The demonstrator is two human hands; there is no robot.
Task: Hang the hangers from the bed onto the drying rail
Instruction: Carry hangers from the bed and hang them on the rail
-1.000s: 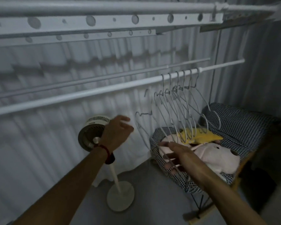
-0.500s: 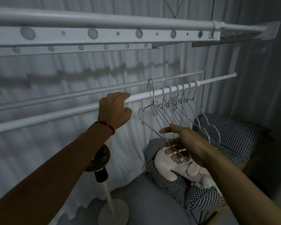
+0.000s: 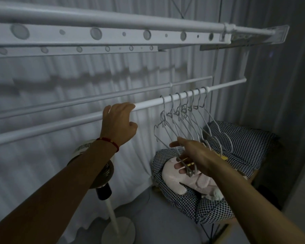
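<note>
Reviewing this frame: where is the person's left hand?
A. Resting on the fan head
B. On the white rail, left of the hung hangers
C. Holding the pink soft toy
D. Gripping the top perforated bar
B: the left hand lies over the white rail, to the left of the row of hangers hooked on it, while the right hand reaches among the hangers' lower bars.

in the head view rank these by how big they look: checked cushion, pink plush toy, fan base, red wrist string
1. checked cushion
2. pink plush toy
3. fan base, partly cut off by the frame edge, so its place against the toy is unsure
4. red wrist string
</note>
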